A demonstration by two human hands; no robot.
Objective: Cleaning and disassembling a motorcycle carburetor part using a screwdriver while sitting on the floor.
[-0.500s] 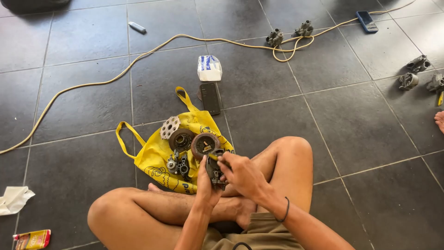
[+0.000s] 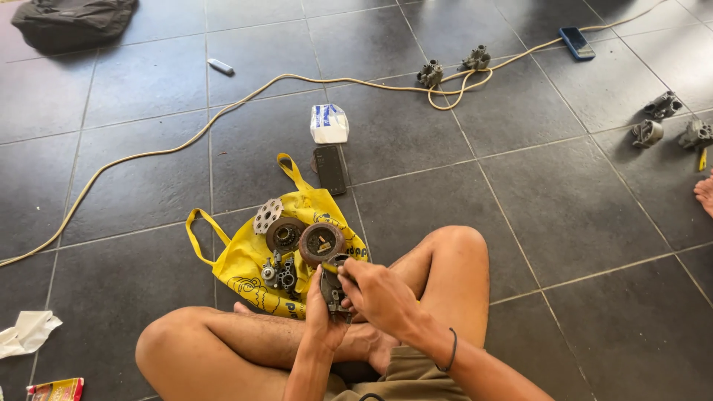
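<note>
I sit cross-legged on a dark tiled floor. My left hand (image 2: pixel 321 312) grips a dark metal engine part (image 2: pixel 332 286) from below. My right hand (image 2: pixel 379 293) holds a thin tool with a yellow handle (image 2: pixel 329 267) against the top of that part. Just beyond my hands lies a yellow bag (image 2: pixel 245 260) spread flat. On it rest a round brown clutch-like disc (image 2: pixel 321 242), a dark ring-shaped part (image 2: pixel 285 234), a perforated silver plate (image 2: pixel 267 215) and a small cluster of metal pieces (image 2: pixel 276 273).
A black flat device (image 2: pixel 330 169) and a white-blue box (image 2: pixel 329 123) lie past the bag. A yellow cable (image 2: pixel 148 154) runs across the floor. Carburetor-like parts (image 2: pixel 453 67) sit far ahead, more (image 2: pixel 668 122) at right beside another person's foot (image 2: pixel 704 193). A phone (image 2: pixel 576 42), a dark bag (image 2: pixel 70 22) and a crumpled cloth (image 2: pixel 28 330) lie around.
My hands keep the same hold on the metal part; the right hand has shifted only slightly on it. Nothing else has moved.
</note>
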